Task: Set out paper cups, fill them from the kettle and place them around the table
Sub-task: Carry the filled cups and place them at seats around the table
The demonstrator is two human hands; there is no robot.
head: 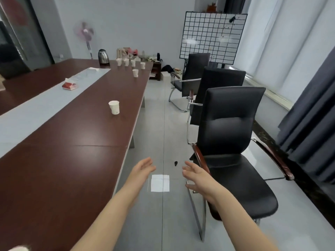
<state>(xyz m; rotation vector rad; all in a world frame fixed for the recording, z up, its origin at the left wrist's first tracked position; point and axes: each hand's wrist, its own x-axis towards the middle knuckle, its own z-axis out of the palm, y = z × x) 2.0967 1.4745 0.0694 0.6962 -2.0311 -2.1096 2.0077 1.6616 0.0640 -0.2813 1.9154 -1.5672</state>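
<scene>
The long brown table (76, 160) fills the left half of the frame, with a pale runner (36, 113) down its middle. The nearest chair (233, 142), first of three black ones down the right side, sits back from the table edge. That leaves an aisle of grey floor (163, 124) to walk along. A gridded board (212, 37) stands at upper right of centre, its marks too blurred to read.

Both arms reach forward over the aisle at lower centre. The left hand (143, 168) and right hand (195, 173) have loosely spread fingers and hold nothing. I'd say the person is between cups, heading up the table for another.

The kettle (103, 57) stands at the far end, upper left of centre, with a cluster of paper cups (130, 62) just beside it, likely the filling spot. A lone cup (135, 73) and a nearer cup (114, 107) stand along the table's right side, spaced like place settings. Whether any holds water can't be seen.

A white blurred thing (19, 248) is cut off at the bottom-left corner. The small dark scrap (175, 163) on the floor beyond the hands can't be made out.
</scene>
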